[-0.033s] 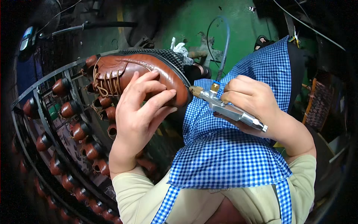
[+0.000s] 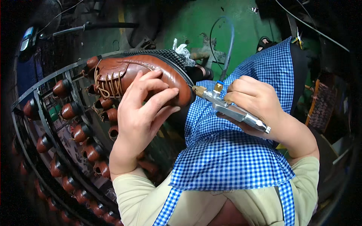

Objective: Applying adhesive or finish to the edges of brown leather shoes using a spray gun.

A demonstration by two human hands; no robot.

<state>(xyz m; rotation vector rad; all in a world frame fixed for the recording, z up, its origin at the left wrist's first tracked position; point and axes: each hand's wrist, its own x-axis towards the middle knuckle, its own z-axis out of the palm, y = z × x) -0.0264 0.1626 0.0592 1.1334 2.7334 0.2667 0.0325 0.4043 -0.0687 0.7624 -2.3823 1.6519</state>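
Observation:
A brown leather lace-up shoe (image 2: 130,67) with tan laces and a dark sole lies in front of me, its toe pointing right. My left hand (image 2: 145,100) grips it near the toe, fingers bent with their tips against the upper. The thumb is low beside the toe. In my right hand (image 2: 250,96) is a small metal spray gun (image 2: 235,112), fingers wrapped round its body. A brass nozzle (image 2: 199,90) on the gun comes right up to the sole edge at the toe. A blue-topped brass fitting (image 2: 218,86) stands on the gun; my right fingertips are partly hidden.
On the left, a dark metal rack (image 2: 41,107) carries rows of brown shoes (image 2: 81,132). A hose (image 2: 230,41) loops over the green floor (image 2: 188,22) beyond the gun. A blue checked apron (image 2: 233,162) covers my lap. White crumpled cloth (image 2: 182,50) lies behind the shoe.

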